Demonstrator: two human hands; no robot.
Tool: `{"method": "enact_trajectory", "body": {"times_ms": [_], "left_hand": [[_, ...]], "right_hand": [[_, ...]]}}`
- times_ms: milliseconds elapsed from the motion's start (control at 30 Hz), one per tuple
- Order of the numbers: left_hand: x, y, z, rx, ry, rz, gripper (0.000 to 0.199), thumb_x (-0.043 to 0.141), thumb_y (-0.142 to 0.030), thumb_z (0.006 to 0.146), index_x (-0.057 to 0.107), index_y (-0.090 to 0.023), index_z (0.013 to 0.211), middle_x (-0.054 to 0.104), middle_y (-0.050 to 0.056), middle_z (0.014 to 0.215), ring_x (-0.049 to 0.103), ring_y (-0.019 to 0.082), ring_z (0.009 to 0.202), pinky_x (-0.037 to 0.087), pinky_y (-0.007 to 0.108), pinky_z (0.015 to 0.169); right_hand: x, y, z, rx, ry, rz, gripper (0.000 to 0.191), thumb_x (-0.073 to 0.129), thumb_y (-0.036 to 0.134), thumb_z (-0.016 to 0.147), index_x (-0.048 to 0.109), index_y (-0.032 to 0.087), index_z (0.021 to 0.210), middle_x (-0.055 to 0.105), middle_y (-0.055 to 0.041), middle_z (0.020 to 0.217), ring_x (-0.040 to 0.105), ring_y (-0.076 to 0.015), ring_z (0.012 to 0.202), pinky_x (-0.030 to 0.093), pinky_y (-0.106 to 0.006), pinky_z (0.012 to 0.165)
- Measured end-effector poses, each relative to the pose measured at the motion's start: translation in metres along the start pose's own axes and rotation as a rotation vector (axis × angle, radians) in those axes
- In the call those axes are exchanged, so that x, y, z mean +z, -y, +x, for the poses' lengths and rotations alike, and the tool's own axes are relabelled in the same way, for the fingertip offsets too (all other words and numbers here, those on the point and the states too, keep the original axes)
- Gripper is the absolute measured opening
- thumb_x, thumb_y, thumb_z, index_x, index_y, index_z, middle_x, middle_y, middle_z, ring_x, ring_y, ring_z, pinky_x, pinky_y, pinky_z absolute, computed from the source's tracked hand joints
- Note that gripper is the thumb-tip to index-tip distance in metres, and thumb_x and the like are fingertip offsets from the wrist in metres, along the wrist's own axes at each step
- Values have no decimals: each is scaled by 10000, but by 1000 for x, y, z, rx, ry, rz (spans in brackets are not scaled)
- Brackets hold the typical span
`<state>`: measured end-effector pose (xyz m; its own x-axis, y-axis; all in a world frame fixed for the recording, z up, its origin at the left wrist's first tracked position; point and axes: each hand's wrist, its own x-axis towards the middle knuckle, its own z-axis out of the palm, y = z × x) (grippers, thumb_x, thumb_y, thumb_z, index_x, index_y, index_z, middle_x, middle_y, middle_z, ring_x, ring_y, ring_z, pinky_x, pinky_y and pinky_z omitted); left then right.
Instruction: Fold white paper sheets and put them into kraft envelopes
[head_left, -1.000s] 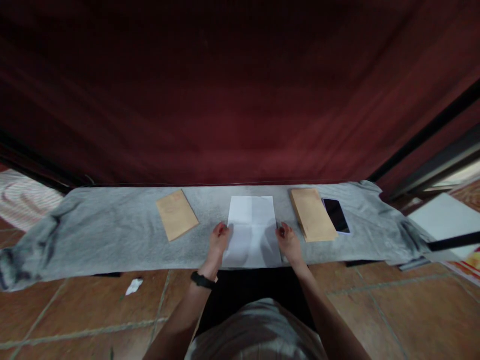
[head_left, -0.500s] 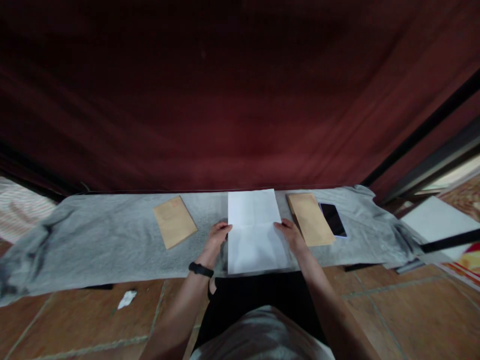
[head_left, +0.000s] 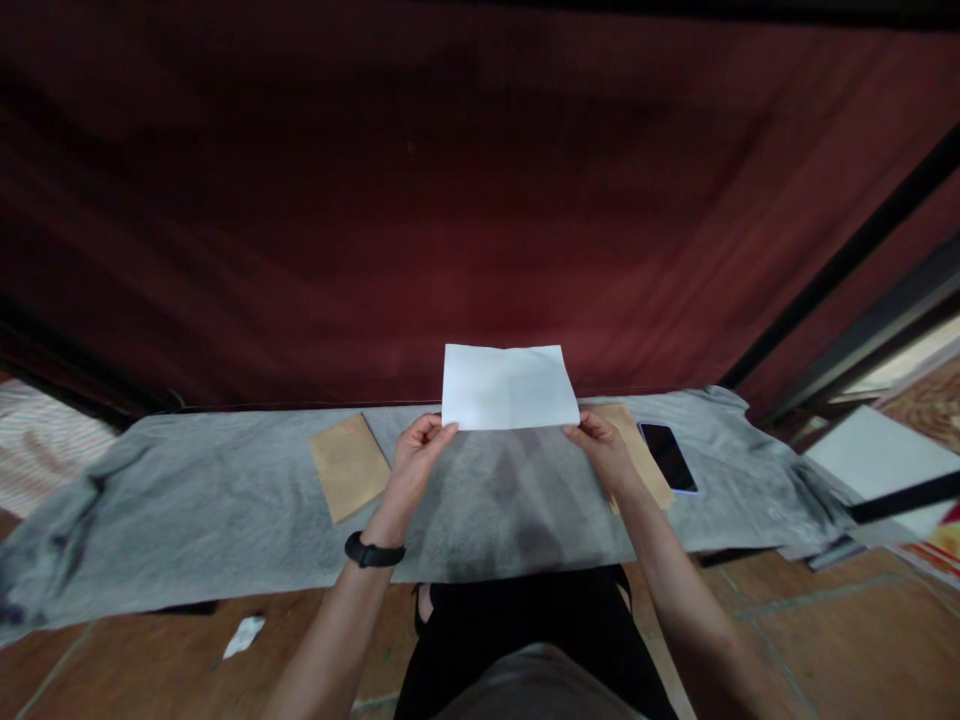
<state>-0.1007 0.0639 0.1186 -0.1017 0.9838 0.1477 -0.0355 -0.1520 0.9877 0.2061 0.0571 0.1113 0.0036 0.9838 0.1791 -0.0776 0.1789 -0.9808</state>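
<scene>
A white sheet of paper (head_left: 510, 388) is held up above the grey cloth, its visible face about half as tall as the flat sheet was. My left hand (head_left: 418, 446) pinches its lower left corner between thumb and fingers. At the lower right corner my right hand (head_left: 600, 443) grips it the same way. Right of the paper, a brown envelope (head_left: 641, 465) lies partly hidden under my right hand and forearm. Another brown envelope (head_left: 350, 468) rests flat to the left of my left hand. I wear a black band on my left wrist.
A grey cloth (head_left: 225, 510) covers the long narrow surface. Beside the right envelope lies a phone (head_left: 669, 458) with a dark screen. A dark red panel (head_left: 480, 220) rises behind. On the tiled floor sits a crumpled white scrap (head_left: 244, 637).
Both hands have lifted the paper off the cloth and moved it up and away from my body. Its visible face is now shorter, and the hands hold its lower corners instead of its sides.
</scene>
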Motion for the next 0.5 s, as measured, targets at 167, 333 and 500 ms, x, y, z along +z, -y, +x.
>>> {"method": "enact_trajectory", "body": {"times_ms": [167,333,500], "left_hand": [[-11,41,-19,106,135,227,293,740,-449,811,718,-186,937,723,41,926,661,189,863,527,302,788],[-27,95,-52,263,251,540,180,630,-305,890,738,-210,998,682,89,1272,603,250,1229,473,431,1077],[-45,117,-83,211,556,724,326,556,-130,879,710,-233,1147,481,53,1552,496,228,1387,402,436,1176]], "right_hand": [[-13,-31,-23,3,137,-119,349,760,492,805,713,250,1052,697,-36,1253,601,-253,1202,447,-411,1067],[-24,-90,-55,-14,150,-380,379,709,536,839,732,251,1088,690,-71,1300,480,-301,1390,363,-534,1166],[-26,-124,-96,-225,334,-682,305,642,362,913,721,261,1190,642,-97,1383,502,-293,1381,367,-570,1170]]}}
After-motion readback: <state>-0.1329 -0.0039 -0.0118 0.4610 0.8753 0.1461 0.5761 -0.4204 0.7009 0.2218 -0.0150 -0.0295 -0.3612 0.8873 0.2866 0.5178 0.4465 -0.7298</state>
